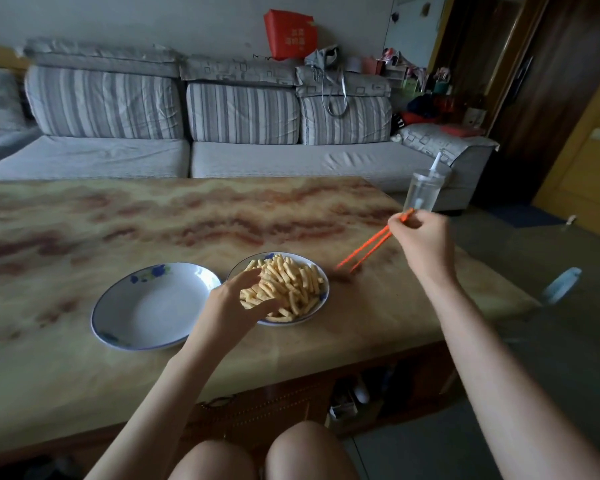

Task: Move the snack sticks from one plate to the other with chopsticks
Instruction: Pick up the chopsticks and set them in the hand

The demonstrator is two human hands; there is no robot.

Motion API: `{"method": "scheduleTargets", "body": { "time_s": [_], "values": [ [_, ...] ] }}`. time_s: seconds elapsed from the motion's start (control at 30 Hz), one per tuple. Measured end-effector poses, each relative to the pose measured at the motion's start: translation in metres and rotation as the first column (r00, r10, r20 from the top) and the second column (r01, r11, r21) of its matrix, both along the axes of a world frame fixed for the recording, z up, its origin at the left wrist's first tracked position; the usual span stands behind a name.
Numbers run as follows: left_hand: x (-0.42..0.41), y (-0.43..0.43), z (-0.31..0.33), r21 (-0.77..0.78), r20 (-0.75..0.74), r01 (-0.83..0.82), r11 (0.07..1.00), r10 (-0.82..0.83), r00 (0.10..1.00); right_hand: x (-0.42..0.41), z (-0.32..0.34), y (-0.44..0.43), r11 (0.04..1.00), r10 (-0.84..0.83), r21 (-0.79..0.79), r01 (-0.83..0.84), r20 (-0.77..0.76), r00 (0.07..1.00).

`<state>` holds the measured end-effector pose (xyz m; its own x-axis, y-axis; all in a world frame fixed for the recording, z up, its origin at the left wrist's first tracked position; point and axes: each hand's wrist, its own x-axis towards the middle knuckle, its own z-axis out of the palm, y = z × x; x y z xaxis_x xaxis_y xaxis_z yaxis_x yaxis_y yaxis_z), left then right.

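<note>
Two white plates with blue flowers stand side by side on the marble-patterned table (84,358). The right plate (323,296) is heaped with yellow snack sticks (291,282). The left plate (153,306) holds nothing. My left hand (234,303) reaches over the near left rim of the full plate, fingers spread and relaxed around its edge. My right hand (423,237) is raised to the right of the plates and grips a pair of orange chopsticks (368,251). Their tips point down to the table just right of the full plate.
A clear plastic cup (423,192) with a straw stands near the table's far right corner. A grey striped sofa (222,133) runs behind the table. My knees show below the table's front edge. The floor lies to the right.
</note>
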<state>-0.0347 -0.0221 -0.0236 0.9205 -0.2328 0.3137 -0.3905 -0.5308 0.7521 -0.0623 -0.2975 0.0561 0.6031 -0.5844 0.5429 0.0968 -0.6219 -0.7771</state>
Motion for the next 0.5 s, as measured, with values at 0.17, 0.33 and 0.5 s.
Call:
{"method": "scheduleTargets", "body": {
  "time_s": [0.17, 0.33, 0.5],
  "values": [
    [0.001, 0.003, -0.002, -0.002, -0.015, -0.006, 1.0, 0.006, 1.0, 0.011, 0.019, -0.005, 0.988, 0.053, -0.146, -0.054, -0.014, 0.998],
    [0.002, 0.003, -0.003, 0.01, -0.009, -0.002, 1.0, 0.002, 1.0, 0.028, 0.01, 0.009, 0.979, 0.122, -0.154, -0.132, -0.073, 0.99],
    [0.003, 0.007, -0.001, 0.004, -0.007, -0.005, 1.0, 0.005, 1.0, 0.044, -0.015, 0.012, 0.976, 0.182, -0.099, -0.192, -0.101, 0.978]
  ]
}}
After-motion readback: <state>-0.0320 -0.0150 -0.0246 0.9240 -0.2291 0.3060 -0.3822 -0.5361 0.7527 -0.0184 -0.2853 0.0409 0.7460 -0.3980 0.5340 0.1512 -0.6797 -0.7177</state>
